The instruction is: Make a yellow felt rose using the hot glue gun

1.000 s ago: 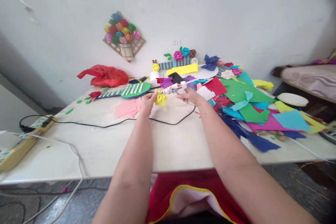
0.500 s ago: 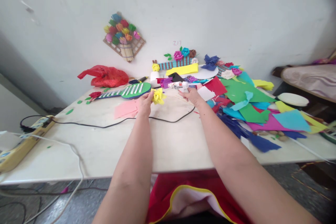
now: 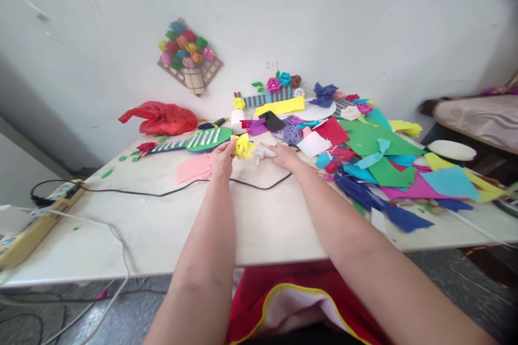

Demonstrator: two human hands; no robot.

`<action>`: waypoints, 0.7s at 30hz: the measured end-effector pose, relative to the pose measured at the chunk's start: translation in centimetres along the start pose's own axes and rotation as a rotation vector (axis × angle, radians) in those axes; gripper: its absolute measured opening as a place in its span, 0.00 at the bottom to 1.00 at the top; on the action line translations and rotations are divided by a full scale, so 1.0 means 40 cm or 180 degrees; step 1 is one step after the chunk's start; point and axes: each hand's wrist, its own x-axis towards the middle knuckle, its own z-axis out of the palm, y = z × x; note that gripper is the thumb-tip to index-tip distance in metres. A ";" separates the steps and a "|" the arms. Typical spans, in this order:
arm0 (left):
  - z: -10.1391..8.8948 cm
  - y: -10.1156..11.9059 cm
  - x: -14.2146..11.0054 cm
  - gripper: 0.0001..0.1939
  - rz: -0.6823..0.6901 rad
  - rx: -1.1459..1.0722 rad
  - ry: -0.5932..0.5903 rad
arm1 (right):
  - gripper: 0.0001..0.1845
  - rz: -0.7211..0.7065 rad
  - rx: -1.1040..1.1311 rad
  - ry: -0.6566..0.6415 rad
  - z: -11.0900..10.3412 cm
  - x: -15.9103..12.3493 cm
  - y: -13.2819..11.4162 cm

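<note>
My left hand [image 3: 223, 160] pinches a yellow crepe-paper flower [image 3: 243, 146] above the middle of the table. Just right of the flower is a white glue gun [image 3: 264, 152], blurred, low over the tabletop. My right hand [image 3: 285, 156] is closed at the right end of the gun, its fingertips partly hidden. A black cord [image 3: 259, 187] runs from beside my right wrist across the table to the left. Left of the flower lies a green guitar-shaped piece with white strips [image 3: 208, 139], and pink paper sheets [image 3: 193, 168] lie below it.
Coloured paper sheets [image 3: 376, 143] are heaped on the right. A phone [image 3: 271, 121], purple yarn [image 3: 290, 132] and a white roll [image 3: 238, 121] sit at the back. A red plastic bag [image 3: 165, 117] lies back left, and a power strip [image 3: 38, 221] is at the left edge.
My right hand has turned and moved slightly left and down with the glue gun, away from the phone and yarn. The yellow flower shifted a little upward in my left hand.
</note>
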 end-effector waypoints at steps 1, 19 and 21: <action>0.000 0.000 -0.001 0.21 -0.0005 0.0007 -0.0007 | 0.34 -0.0002 0.0005 -0.0008 -0.001 -0.001 -0.002; -0.004 -0.015 0.003 0.20 0.0060 0.0138 -0.0127 | 0.33 -0.0046 0.0124 0.0071 0.013 0.004 -0.007; -0.005 -0.015 0.003 0.19 0.0073 0.0147 -0.0116 | 0.32 -0.0013 0.0180 0.0098 0.013 0.005 -0.006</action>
